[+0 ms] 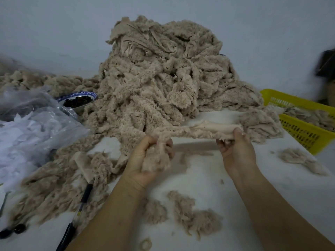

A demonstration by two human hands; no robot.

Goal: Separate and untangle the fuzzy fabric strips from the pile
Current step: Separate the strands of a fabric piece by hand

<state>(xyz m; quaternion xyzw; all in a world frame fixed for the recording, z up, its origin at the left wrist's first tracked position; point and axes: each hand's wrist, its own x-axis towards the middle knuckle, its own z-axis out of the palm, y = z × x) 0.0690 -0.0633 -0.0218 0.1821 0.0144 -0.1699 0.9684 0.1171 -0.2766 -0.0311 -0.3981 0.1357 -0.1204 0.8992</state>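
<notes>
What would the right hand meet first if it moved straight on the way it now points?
Probably the big fabric pile. The right hand, pinching a strip, points away and slightly left; beyond a stretch of bare table lies the pile's foot. Depth is hard to judge.

A tall pile of beige fuzzy fabric strips (pixel 161 73) stands on a white table (pixel 235 187). The left hand (pixel 150 160) grips a bunched end of one beige fuzzy strip (pixel 197 132); the right hand (pixel 235 151) pinches its other end, the strip stretched between them above the table. A yellow slotted plastic basket (pixel 301 131) sits right, a clear plastic bag (pixel 36 127) and a blue-rimmed bowl (pixel 78 99) left. Loose tufts of fluff (pixel 190 214) lie near the forearms.
</notes>
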